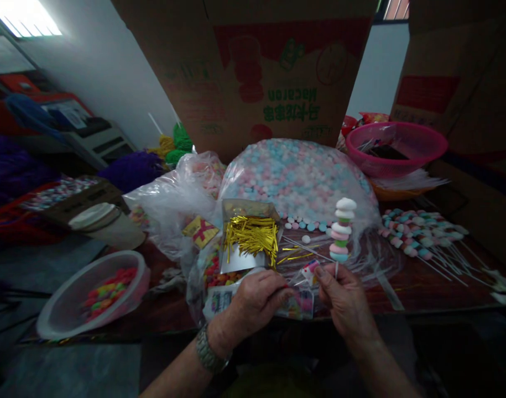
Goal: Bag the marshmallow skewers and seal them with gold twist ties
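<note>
My right hand (346, 298) is closed, thumb and fingers pinching the white stick of an upright marshmallow skewer (342, 229). White, pink, green and blue pieces are stacked along that stick. A small printed clear plastic bag (309, 272) is at the same fingertips. Its clear film stretches across to my left hand (261, 298), whose fingers are pinched together at it, partly hiding what they grip. Just beyond my left hand, gold twist ties (253, 235) fill an open box (236, 262). Beneath both hands lie printed plastic bags (219, 301).
A large clear bag of pastel marshmallows (294, 171) stands behind. Finished skewers (422, 232) are piled at right, below a pink basket (396, 146). Left are a bowl of colourful candies (53, 318) and a lidded bucket (111, 226). A cardboard box (253, 72) rises at the back.
</note>
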The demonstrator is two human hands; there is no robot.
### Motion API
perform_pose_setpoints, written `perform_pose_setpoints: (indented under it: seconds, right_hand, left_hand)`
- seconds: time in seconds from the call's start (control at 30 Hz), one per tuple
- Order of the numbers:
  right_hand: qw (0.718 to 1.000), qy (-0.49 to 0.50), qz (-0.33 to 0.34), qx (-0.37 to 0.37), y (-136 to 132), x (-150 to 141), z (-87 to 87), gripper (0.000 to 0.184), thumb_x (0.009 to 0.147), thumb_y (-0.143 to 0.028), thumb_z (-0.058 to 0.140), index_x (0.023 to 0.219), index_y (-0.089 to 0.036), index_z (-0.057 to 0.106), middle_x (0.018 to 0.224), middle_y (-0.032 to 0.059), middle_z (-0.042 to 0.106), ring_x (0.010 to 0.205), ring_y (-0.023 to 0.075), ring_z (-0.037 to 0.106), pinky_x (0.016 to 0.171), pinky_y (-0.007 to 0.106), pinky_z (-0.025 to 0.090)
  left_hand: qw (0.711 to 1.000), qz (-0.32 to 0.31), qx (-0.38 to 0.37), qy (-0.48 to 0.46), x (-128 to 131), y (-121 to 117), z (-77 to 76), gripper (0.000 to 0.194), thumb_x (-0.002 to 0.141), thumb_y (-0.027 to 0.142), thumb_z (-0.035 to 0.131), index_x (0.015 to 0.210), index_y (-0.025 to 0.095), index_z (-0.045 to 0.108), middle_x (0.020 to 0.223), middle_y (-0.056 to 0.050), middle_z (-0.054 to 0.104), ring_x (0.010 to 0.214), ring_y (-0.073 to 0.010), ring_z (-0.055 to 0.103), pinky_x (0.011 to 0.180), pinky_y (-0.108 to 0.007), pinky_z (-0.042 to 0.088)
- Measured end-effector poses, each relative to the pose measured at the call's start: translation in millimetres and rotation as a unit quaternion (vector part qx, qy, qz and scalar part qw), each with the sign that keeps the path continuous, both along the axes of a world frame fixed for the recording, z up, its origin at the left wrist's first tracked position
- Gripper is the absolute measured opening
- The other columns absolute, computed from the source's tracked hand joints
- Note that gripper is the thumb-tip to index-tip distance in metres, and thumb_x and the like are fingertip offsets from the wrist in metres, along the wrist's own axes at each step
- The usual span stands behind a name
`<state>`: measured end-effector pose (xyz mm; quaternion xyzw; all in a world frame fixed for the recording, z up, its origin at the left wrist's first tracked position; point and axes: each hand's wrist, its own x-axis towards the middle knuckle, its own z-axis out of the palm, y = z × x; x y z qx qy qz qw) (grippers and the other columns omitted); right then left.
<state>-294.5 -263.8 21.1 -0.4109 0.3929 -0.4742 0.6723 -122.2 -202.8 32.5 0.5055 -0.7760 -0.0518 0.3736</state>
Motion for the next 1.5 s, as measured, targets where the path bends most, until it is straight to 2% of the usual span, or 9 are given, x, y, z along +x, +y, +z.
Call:
perform_pose_setpoints:
  seconds: [0.13, 0.23, 0.37, 0.5, 0.77, 0.9, 1.13, 1.23, 1.5]
  right_hand:
    - [0.977, 0.168, 0.011, -0.133, -13, -44, 3.6, 0.034, 0.079, -0.048, 0.063, 0.065, -0.018, 0.053, 0.053, -0.0040, 0.049, 0.050, 0.0093, 0.046, 0.046, 0.019, 0.039]
    - [0.886, 0.315, -0.003, -0.341, -19, -87, 14.4, 0.015, 0.086, -0.031, 0.057, 0.094, -0.021, 0.064, 0.074, 0.0003, 0.064, 0.068, 0.0138, 0.061, 0.059, 0.019, 0.049]
    - [0.743, 0.382, 0.017, -0.550, -25, -121, 29.2, 0.030, 0.087, -0.017, 0.054, 0.115, -0.025, 0.058, 0.092, 0.0019, 0.067, 0.077, 0.0136, 0.065, 0.072, 0.018, 0.051]
    - [0.655, 0.435, 0.052, -0.616, -32, -131, 33.5, 0.040, 0.089, -0.013, 0.049, 0.127, -0.025, 0.050, 0.095, 0.0043, 0.066, 0.083, 0.0135, 0.064, 0.074, 0.019, 0.051]
    - [0.555, 0.506, 0.069, -0.656, -35, -142, 28.8, 0.041, 0.084, -0.007, 0.039, 0.117, -0.022, 0.059, 0.079, 0.0030, 0.066, 0.067, 0.0155, 0.060, 0.061, 0.029, 0.045]
    - [0.554, 0.505, 0.088, -0.656, -35, -134, 32.7, 0.035, 0.085, -0.008, 0.039, 0.108, -0.019, 0.064, 0.084, 0.0051, 0.069, 0.070, 0.0156, 0.063, 0.060, 0.027, 0.048]
    - [0.648, 0.445, 0.188, -0.588, -41, -140, 37.0, 0.036, 0.087, -0.012, 0.044, 0.116, -0.026, 0.060, 0.089, 0.0011, 0.070, 0.076, 0.0121, 0.066, 0.065, 0.019, 0.051]
    - [0.669, 0.456, 0.265, -0.524, -41, -146, 37.7, 0.038, 0.089, -0.015, 0.045, 0.122, -0.031, 0.057, 0.088, -0.0010, 0.069, 0.075, 0.0103, 0.065, 0.064, 0.016, 0.051]
    - [0.718, 0.423, 0.291, -0.471, -37, -146, 39.6, 0.039, 0.087, -0.014, 0.046, 0.119, -0.032, 0.060, 0.096, 0.0005, 0.070, 0.085, 0.0134, 0.067, 0.074, 0.019, 0.053]
  left_hand:
    - [0.999, -0.001, -0.031, 0.033, 13, 1, 0.3, 0.018, 0.091, 0.024, 0.047, 0.081, 0.016, 0.060, 0.069, -0.004, 0.063, 0.064, -0.0126, 0.056, 0.060, -0.023, 0.044]
    - [0.998, -0.030, -0.045, 0.021, 25, 0, 5.5, 0.016, 0.092, 0.021, 0.044, 0.093, 0.016, 0.060, 0.080, -0.005, 0.067, 0.070, -0.0143, 0.058, 0.065, -0.027, 0.045]
    - [0.995, -0.068, -0.065, -0.027, 35, -3, 13.4, 0.020, 0.092, 0.023, 0.044, 0.104, 0.017, 0.058, 0.094, -0.008, 0.070, 0.076, -0.0166, 0.060, 0.069, -0.032, 0.044]
    - [0.993, -0.074, -0.078, -0.052, 35, -5, 18.9, 0.023, 0.093, 0.028, 0.043, 0.106, 0.017, 0.058, 0.098, -0.010, 0.070, 0.078, -0.0175, 0.060, 0.069, -0.033, 0.043]
    - [0.992, -0.060, -0.045, -0.098, 36, -4, 20.8, 0.020, 0.091, 0.025, 0.047, 0.103, 0.017, 0.060, 0.096, -0.006, 0.070, 0.075, -0.0167, 0.057, 0.069, -0.032, 0.040]
    - [0.984, -0.074, 0.006, -0.163, 29, -10, 18.2, 0.020, 0.092, 0.029, 0.047, 0.098, 0.018, 0.062, 0.087, -0.004, 0.070, 0.073, -0.0169, 0.054, 0.065, -0.031, 0.036]
    - [0.985, -0.078, 0.073, -0.132, 28, -15, 20.0, 0.027, 0.094, 0.030, 0.041, 0.093, 0.017, 0.064, 0.078, -0.003, 0.066, 0.071, -0.0148, 0.053, 0.068, -0.030, 0.036]
    - [0.987, -0.099, 0.058, -0.112, 31, -12, 21.6, 0.024, 0.093, 0.029, 0.043, 0.098, 0.018, 0.063, 0.083, -0.003, 0.068, 0.074, -0.0152, 0.053, 0.072, -0.032, 0.036]
    - [0.984, -0.104, 0.009, -0.147, 23, -14, 21.5, 0.019, 0.091, 0.026, 0.047, 0.100, 0.019, 0.062, 0.086, -0.003, 0.069, 0.075, -0.0158, 0.054, 0.072, -0.033, 0.035]
